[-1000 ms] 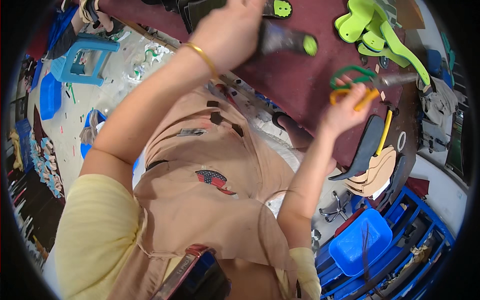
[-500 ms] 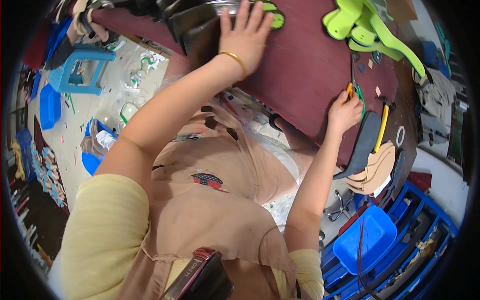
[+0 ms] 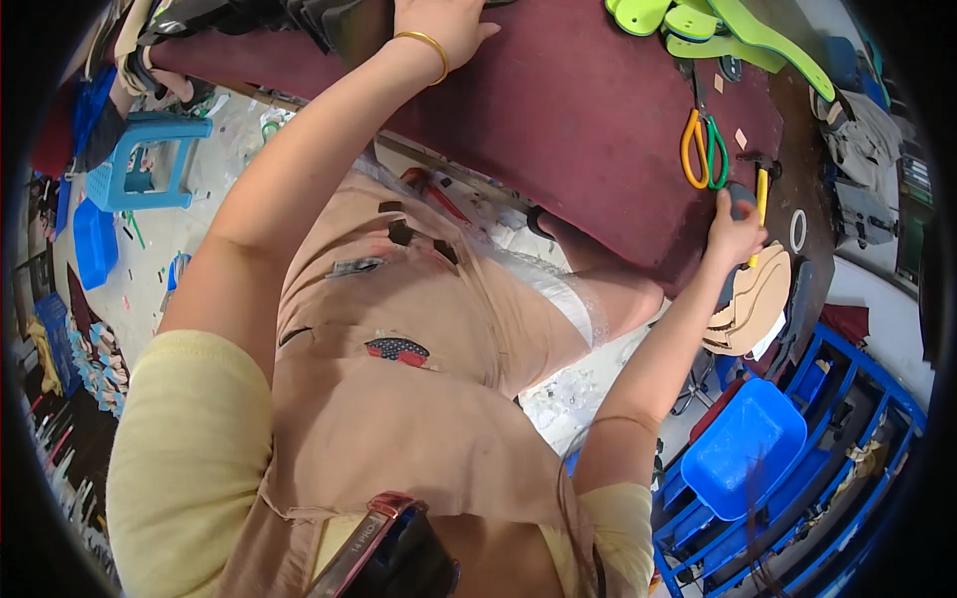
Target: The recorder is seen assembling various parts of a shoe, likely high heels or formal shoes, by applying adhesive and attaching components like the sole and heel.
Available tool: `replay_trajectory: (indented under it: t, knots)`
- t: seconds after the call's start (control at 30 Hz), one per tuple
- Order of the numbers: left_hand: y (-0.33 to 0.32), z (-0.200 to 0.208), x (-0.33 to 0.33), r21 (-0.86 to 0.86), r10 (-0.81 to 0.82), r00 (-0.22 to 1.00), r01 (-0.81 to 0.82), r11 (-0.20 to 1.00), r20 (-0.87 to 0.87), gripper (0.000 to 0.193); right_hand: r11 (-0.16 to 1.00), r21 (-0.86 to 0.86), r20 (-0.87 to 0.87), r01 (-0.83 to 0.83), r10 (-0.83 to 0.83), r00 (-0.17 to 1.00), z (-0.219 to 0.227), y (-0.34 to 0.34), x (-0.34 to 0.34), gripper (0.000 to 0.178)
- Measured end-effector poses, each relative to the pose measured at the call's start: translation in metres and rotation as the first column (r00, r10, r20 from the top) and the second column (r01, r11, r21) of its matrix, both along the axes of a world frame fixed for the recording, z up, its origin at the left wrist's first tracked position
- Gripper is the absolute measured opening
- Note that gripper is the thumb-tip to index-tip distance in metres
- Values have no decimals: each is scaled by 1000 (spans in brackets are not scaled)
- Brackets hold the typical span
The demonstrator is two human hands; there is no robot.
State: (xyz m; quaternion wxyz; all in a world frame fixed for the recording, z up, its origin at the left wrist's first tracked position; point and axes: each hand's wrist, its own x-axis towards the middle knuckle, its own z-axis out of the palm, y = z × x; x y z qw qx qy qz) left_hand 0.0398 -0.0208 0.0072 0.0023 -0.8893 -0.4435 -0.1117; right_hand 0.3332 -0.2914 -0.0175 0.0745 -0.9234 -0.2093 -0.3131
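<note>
My left hand [image 3: 444, 28] reaches to the far edge beside a pile of black sheet-like pieces [image 3: 349, 30]. Its thumb is stretched out to the right, and the upper frame edge cuts off its other fingers. At the right side of the table, my right hand [image 3: 736, 239] closes on a dark grey insole-shaped piece [image 3: 741, 199], which the hand and forearm partly hide. Just beyond it lie scissors [image 3: 716, 154] with one orange and one green handle. A hammer [image 3: 763, 194] with a yellow handle lies right beside my right hand.
Lime-green insoles [image 3: 738, 45] lie at the far right of the dark red tabletop [image 3: 558, 130]. Tan insole-shaped sheets [image 3: 763, 299] and a white ring [image 3: 797, 230] are near the right edge. A blue basin [image 3: 743, 448] rests on a blue rack; a blue stool [image 3: 150, 164] stands left.
My right hand has let go of the scissors and moved nearer, onto the dark grey piece. My left hand has shifted farther away and left, partly out of view.
</note>
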Motion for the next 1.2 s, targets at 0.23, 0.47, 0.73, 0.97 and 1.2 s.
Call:
replay_trajectory:
  t: [0.23, 0.47, 0.73, 0.97, 1.2]
  knots:
    - [-26, 41, 17, 113, -122, 971, 100, 989, 208, 65, 937, 345, -766, -60, 317, 559, 10, -36, 51, 23]
    - [-117, 1, 100, -37, -596, 606, 717, 696, 526, 24, 904, 426, -813, -29, 396, 428, 10, -52, 60, 17]
    - [-197, -36, 206, -285, -395, 485, 838, 466, 780, 22, 891, -216, -492, -399, 253, 833, 8, -33, 46, 20]
    - [-214, -49, 212, -186, -624, 522, 832, 523, 582, 33, 904, 342, -648, -257, 425, 632, 0, -65, 53, 19]
    - [-221, -50, 213, -89, -699, 566, 800, 593, 437, 44, 147, 976, -216, 162, 547, 809, -12, -130, 17, 26]
